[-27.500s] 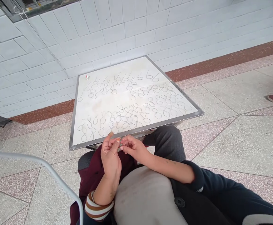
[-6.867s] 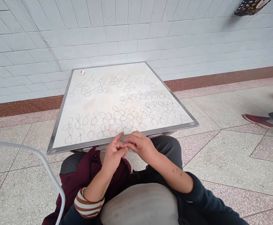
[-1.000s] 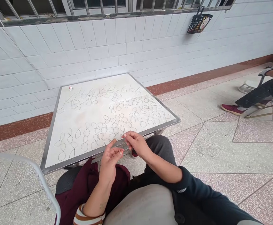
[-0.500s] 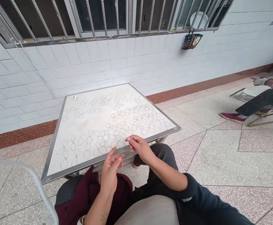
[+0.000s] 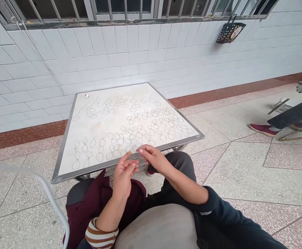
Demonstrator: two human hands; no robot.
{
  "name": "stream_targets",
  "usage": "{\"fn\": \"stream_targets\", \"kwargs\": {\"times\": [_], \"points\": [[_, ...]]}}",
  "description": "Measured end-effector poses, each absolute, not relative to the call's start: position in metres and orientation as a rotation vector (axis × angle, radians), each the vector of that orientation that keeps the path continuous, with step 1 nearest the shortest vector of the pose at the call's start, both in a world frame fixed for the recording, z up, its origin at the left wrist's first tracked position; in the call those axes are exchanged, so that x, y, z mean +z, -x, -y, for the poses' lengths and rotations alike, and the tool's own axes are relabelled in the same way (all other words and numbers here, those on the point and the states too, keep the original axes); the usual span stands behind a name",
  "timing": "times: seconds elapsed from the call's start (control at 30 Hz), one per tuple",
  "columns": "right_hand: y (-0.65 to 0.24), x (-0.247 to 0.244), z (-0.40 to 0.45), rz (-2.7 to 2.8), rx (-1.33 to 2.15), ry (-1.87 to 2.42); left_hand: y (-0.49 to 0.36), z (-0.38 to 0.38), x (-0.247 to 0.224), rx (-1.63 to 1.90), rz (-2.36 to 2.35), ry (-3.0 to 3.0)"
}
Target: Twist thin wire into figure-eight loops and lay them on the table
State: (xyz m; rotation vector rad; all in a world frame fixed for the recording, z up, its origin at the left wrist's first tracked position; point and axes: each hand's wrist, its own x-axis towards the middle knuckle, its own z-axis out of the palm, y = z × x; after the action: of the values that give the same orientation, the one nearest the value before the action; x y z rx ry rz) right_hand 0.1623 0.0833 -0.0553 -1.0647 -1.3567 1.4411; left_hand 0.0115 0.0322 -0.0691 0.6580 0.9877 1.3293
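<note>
"Our fingers?"
"Thumb meets fingertips on our left hand, forefinger outstretched; our right hand is pinched just beside. Whether they clamp anything, we can't tell."
"Beyond?"
"Thin, wiry figure-eight loops across a smooth white table."

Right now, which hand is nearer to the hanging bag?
Right. The right hand is below and left of the bag in view; the left hand is lower, farther left.
</note>
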Motion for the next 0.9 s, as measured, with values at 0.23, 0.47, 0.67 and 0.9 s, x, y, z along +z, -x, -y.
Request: {"fn": "stream_targets", "kwargs": {"times": [0.23,0.47,0.67,0.9], "points": [[-0.1637,-0.0618,-0.0854,1.308,1.614,0.945,-0.0112,-0.0327,-0.0695,1.361,-0.953,-0.644],[-0.1639,-0.0616,-0.0854,1.289,1.649,0.988,-0.0116,-0.0324,-0.0682,1.348,-0.960,-0.652],[-0.1664,-0.0595,-0.0851,1.371,1.666,0.989,-0.0120,-0.0333,-0.0701,1.334,-0.952,-0.650],[-0.1685,-0.0553,-0.0860,1.409,1.708,0.927,-0.0140,-0.0334,-0.0679,1.292,-0.876,-0.537]]}}
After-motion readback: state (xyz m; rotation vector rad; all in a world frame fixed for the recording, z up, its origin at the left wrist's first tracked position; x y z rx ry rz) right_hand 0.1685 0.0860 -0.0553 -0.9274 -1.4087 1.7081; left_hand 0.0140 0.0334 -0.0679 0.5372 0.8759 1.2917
